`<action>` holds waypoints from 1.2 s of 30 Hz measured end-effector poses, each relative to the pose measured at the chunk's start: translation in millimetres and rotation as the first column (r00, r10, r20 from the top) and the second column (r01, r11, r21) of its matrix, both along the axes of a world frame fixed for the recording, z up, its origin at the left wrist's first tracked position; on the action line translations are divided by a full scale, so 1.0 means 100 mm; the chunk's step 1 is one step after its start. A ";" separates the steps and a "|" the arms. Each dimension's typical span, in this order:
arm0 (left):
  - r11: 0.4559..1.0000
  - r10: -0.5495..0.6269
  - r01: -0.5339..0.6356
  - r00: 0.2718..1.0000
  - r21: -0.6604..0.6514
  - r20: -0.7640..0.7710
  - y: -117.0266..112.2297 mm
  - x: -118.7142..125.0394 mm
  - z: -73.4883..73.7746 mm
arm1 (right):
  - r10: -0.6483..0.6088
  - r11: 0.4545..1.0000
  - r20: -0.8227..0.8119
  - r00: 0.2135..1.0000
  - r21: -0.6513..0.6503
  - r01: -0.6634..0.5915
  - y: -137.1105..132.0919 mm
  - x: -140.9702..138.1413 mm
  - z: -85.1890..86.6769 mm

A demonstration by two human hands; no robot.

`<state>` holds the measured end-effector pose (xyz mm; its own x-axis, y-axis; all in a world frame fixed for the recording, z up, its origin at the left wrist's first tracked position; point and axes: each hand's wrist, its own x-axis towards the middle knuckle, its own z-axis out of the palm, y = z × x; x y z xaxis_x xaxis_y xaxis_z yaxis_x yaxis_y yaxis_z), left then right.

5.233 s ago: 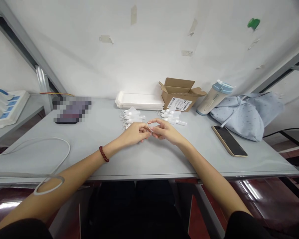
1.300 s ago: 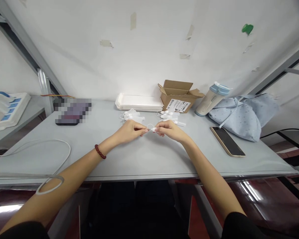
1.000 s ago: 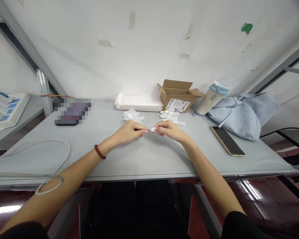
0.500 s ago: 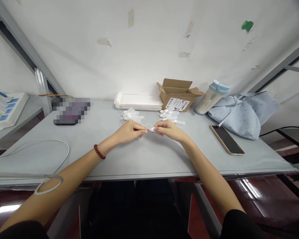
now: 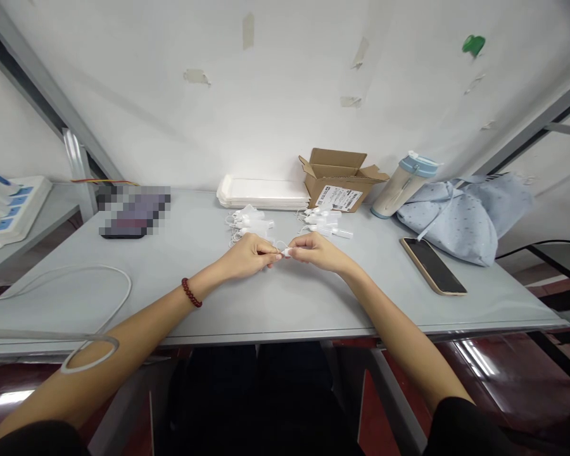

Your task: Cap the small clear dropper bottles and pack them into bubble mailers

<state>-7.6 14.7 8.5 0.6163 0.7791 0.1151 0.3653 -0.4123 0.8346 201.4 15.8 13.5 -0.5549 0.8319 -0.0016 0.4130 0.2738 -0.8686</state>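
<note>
Both hands meet above the middle of the grey table (image 5: 304, 301). Between their fingertips is a small white plastic piece (image 5: 286, 252) with a thin white cord loop (image 5: 282, 243) rising from it. My right hand (image 5: 319, 251) pinches the piece from the right, thumb and fingers closed. From the left, my left hand (image 5: 250, 256) is closed in a pinch at the piece's other end; the exact part it grips is too small to make out. Just behind the hands lie a left pile of white and clear looped pieces (image 5: 251, 221) and a similar right pile (image 5: 323, 221).
At the wall stand stacked white trays (image 5: 266, 192), an open cardboard box (image 5: 335, 183) and a tumbler (image 5: 401, 189). To the right are a pale blue cloth bag (image 5: 449, 218) and a phone (image 5: 432, 266). A white cable (image 5: 123, 297) crosses the left side, partly over my left forearm.
The hands have come slightly closer together and a touch lower, and the white piece has shifted a little left. Both keep their pinch. Nothing else on the table has moved.
</note>
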 end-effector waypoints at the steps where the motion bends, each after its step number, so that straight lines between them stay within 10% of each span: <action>1: 1.000 0.013 -0.013 1.000 -0.014 -0.007 0.00 0.00 0.01 | -0.010 1.000 0.000 1.000 -0.010 0.010 0.00 0.00 0.00; 36: 0.991 0.092 -0.083 0.992 -0.110 0.087 -0.06 -0.01 0.09 | -0.026 0.997 -0.078 0.997 -0.071 0.021 -0.04 0.00 0.03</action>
